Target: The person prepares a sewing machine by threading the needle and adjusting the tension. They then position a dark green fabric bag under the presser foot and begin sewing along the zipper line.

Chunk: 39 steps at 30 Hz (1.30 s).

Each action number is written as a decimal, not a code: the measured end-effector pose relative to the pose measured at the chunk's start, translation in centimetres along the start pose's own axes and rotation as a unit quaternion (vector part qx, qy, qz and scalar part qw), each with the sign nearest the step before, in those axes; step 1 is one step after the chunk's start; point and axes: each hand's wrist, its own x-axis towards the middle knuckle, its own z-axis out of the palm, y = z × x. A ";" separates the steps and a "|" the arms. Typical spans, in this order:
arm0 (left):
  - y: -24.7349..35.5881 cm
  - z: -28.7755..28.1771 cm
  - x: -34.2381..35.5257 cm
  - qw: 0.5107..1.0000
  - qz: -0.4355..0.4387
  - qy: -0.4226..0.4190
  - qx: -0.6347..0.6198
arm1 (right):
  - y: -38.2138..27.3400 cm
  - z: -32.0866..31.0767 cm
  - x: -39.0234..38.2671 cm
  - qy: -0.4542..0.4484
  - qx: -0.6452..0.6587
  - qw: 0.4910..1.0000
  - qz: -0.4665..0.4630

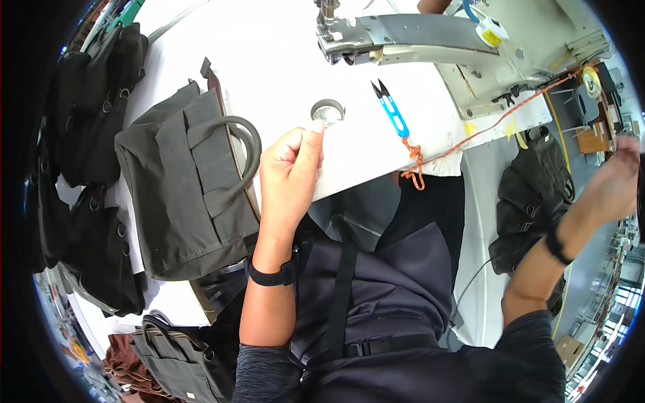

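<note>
My left hand [293, 164] is over the white table, closed, with its fingers curled and the thumb laid along them. Whatever it may pinch is hidden. Just beyond the thumb tip is a small round grey ring-shaped piece [328, 106] with something pale inside; whether the thumb touches it I cannot tell. To the left stands a dark grey-green handbag [168, 195] with two handles and a zipper along its edge. Blue-handled thread snips [393, 115] lie to the right, tied to an orange cord. My right hand [611, 178] is raised at the far right, blurred and partly cut off.
A sewing machine [430, 33] occupies the far right of the table [255, 60]. Dark bags [87, 127] are heaped at the left. More bags [534, 181] hang beside the table at right, and another handbag [181, 363] sits at lower left.
</note>
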 end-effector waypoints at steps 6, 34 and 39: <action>0.2 -0.6 -0.3 1.000 -0.021 -0.013 -0.010 | -9.5 12.6 -15.1 -0.222 0.240 0.895 0.303; -0.1 -0.9 -0.1 0.998 0.051 -0.005 -0.026 | -11.1 22.6 -17.2 -0.235 0.183 0.911 0.286; 0.0 -1.1 -0.2 0.998 0.056 -0.007 -0.027 | -11.2 22.8 -17.8 -0.236 0.132 0.939 0.211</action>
